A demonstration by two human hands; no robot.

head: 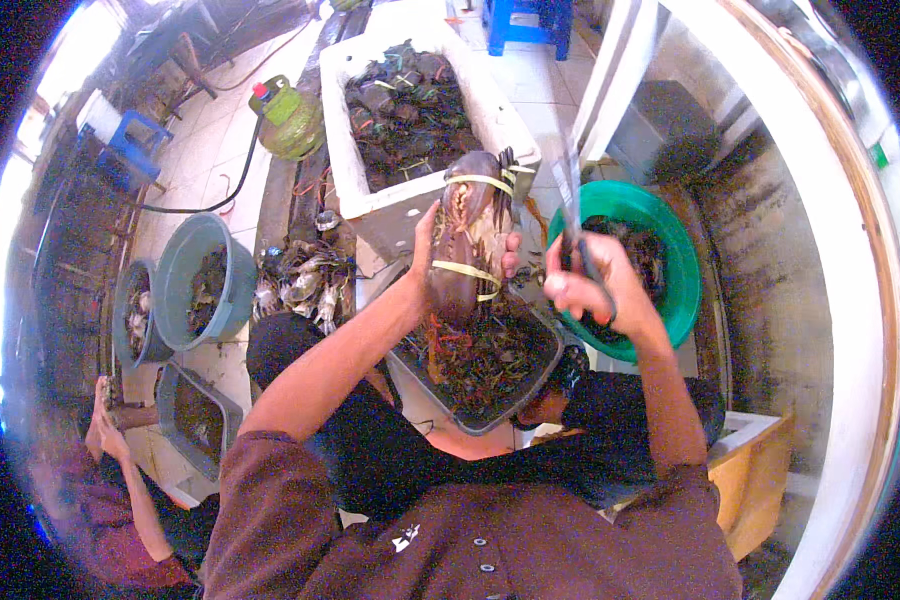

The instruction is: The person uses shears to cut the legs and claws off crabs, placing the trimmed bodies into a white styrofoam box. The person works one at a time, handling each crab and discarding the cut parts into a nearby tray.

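Observation:
My left hand (pixel 423 259) grips a large, dark crab (pixel 474 225) around its side, fingertips showing at its right edge. Two pale yellow bands (pixel 461 268) bind its folded claws and legs, one near the top and one lower down. In my right hand (pixel 604 277) is a pair of scissors (pixel 574 180), fingers through the dark handles and blades pointing up, blurred. The blades stand apart from the crab, to its right. Below the crab is a grey tub (pixel 551 360) of dark scraps and loose strands.
A white foam box (pixel 341 150) of dark, tied crabs stands ahead. The green basin (pixel 686 277) is at right. Several pale-bellied crabs (pixel 307 277) lie at left, near grey buckets (pixel 240 281) and a green gas cylinder (pixel 292 124). A co-worker's hands (pixel 109 427) appear lower left.

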